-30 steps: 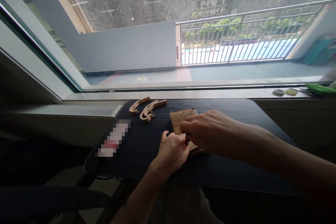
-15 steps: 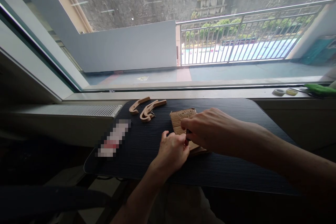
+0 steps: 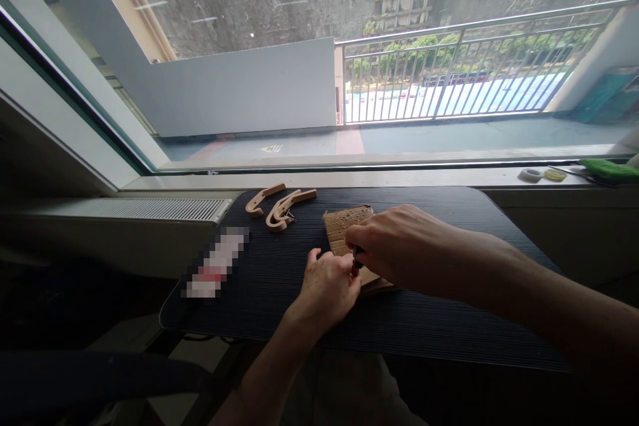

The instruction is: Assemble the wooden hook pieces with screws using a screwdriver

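Observation:
A small tool with a dark and red handle (image 3: 356, 258) stands upright over a stack of corrugated cardboard (image 3: 344, 221), its lower end hidden. From above, my right hand (image 3: 394, 243) is closed around its top, and most of the handle is covered by the fingers. Low on the same tool, my left hand (image 3: 329, 283) pinches with thumb and forefinger; what lies between those fingertips is hidden. The cardboard's far part shows many small holes. Several curved wooden hooks (image 3: 294, 198) with drilled holes lie at the table's back left, some small metal pieces beside them.
The dark table (image 3: 269, 279) stands against a window sill (image 3: 349, 178). A blurred-out flat item (image 3: 217, 263) lies on its left side. Rolls of tape (image 3: 530, 175) and a green item (image 3: 609, 171) rest on the sill at right. A radiator (image 3: 164, 210) is at left.
My right hand has shifted and turned very slightly on the tool. My left hand, the cardboard and the hooks stay in place.

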A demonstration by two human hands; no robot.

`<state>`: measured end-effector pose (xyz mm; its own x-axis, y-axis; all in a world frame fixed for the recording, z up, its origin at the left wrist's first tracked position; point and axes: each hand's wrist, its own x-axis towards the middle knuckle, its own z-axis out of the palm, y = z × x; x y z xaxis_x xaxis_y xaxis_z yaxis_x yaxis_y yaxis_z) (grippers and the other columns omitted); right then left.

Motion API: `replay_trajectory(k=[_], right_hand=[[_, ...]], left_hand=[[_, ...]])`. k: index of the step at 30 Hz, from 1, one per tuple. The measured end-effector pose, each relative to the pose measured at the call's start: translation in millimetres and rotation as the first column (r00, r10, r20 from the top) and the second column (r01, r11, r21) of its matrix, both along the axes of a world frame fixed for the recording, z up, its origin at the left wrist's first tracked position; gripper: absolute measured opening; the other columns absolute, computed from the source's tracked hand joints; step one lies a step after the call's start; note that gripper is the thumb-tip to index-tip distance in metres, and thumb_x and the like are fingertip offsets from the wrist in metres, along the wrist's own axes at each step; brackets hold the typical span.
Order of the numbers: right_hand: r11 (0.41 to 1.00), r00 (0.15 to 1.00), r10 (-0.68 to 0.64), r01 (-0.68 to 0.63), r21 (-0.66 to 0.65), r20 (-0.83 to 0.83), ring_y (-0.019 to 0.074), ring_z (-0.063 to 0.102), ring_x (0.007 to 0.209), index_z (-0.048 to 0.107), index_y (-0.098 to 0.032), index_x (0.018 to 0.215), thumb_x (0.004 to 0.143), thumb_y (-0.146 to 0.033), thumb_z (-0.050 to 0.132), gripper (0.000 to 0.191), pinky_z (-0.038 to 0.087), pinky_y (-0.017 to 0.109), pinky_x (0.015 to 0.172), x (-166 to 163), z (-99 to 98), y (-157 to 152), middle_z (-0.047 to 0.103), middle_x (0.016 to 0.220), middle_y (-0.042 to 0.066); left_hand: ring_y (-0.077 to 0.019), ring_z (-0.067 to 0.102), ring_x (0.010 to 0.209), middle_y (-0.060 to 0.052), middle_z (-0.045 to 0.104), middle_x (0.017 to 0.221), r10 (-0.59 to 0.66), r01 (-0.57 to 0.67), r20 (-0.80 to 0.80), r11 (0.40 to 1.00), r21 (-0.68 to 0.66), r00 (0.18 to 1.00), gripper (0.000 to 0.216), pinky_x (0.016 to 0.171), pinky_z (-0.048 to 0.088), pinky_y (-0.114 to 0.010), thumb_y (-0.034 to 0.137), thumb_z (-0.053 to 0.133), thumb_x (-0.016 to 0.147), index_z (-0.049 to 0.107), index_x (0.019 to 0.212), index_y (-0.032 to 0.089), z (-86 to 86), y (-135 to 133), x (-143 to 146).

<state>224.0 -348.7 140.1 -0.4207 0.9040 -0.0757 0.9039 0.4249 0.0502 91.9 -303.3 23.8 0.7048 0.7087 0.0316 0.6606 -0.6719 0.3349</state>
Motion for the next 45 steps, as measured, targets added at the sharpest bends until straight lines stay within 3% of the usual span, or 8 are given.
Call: replay_trajectory(k=[5,11,19,26,32,38,45], right_hand=[[1.000,1.000,-0.024,0.024,0.008,0.013,0.0143,0.054,0.057,0.058,-0.018,0.073,0.076,-0.015,0.059,0.004,0.020,0.025,0.044,-1.8,0.1,0.0,0.057,0.060,0.001],[0.996,0.997,0.061,-0.065,-0.066,-0.050,0.0124,0.054,0.062,0.060,-0.019,0.076,0.075,-0.009,0.057,0.011,0.023,0.024,0.049,-1.5,6.0,-1.5,0.063,0.081,0.002],[1.000,0.999,0.020,-0.021,-0.022,-0.028,0.0140,0.054,0.058,0.059,-0.016,0.072,0.075,-0.009,0.056,0.008,0.021,0.024,0.046,-0.7,1.9,1.3,0.061,0.064,0.003],[0.999,0.999,-0.009,0.010,0.033,-0.042,0.0151,0.056,0.060,0.059,-0.015,0.072,0.073,-0.012,0.056,0.004,0.020,0.025,0.045,-2.8,-0.5,1.7,0.060,0.063,0.003],[0.997,0.998,0.053,-0.055,-0.061,-0.032,0.0130,0.054,0.062,0.062,-0.017,0.078,0.076,-0.009,0.056,0.011,0.021,0.025,0.048,-3.3,3.9,0.5,0.063,0.083,0.005],[0.998,0.997,0.056,-0.058,-0.035,-0.056,0.0130,0.053,0.057,0.060,-0.016,0.071,0.072,-0.006,0.056,0.011,0.021,0.025,0.048,1.8,-0.8,1.8,0.062,0.071,0.004],[0.999,1.000,-0.010,0.010,-0.035,0.011,0.0140,0.055,0.058,0.059,-0.015,0.074,0.078,-0.010,0.055,0.007,0.020,0.024,0.047,-0.4,-1.9,0.8,0.060,0.063,0.002]], left_hand=[[-0.0183,0.059,0.081,-0.002,0.068,0.078,-0.011,0.011,-0.006,1.000,0.009,1.000,0.017,0.098,0.029,-0.043,0.024,0.046,0.083,0.062,0.078,0.020,1.2,-0.4,-0.4],[-0.0191,0.060,0.084,-0.004,0.068,0.078,0.019,-0.020,-0.030,1.000,-0.013,0.999,0.015,0.097,0.031,-0.040,0.024,0.049,0.081,0.062,0.079,0.019,5.0,0.0,1.0],[-0.0194,0.061,0.083,-0.004,0.069,0.078,0.003,-0.003,0.000,1.000,-0.017,1.000,0.016,0.099,0.030,-0.042,0.025,0.048,0.082,0.063,0.080,0.020,2.6,0.3,-0.7],[-0.0197,0.061,0.084,-0.004,0.068,0.077,0.007,-0.007,-0.021,1.000,0.000,1.000,0.015,0.099,0.030,-0.043,0.024,0.048,0.081,0.063,0.080,0.020,3.2,-0.3,-1.3],[-0.0191,0.061,0.084,-0.004,0.069,0.078,0.000,0.000,0.002,1.000,-0.015,1.000,0.017,0.098,0.031,-0.042,0.023,0.048,0.081,0.063,0.073,0.019,4.9,-0.9,-0.3],[-0.0194,0.061,0.083,-0.004,0.069,0.077,-0.004,0.005,0.027,0.999,-0.035,1.000,0.015,0.099,0.029,-0.043,0.026,0.052,0.081,0.063,0.074,0.018,0.5,0.8,-0.6],[-0.0195,0.061,0.084,-0.004,0.069,0.079,0.005,-0.005,0.004,1.000,-0.006,1.000,0.017,0.099,0.030,-0.043,0.027,0.050,0.084,0.064,0.081,0.019,0.3,0.1,-1.0]])
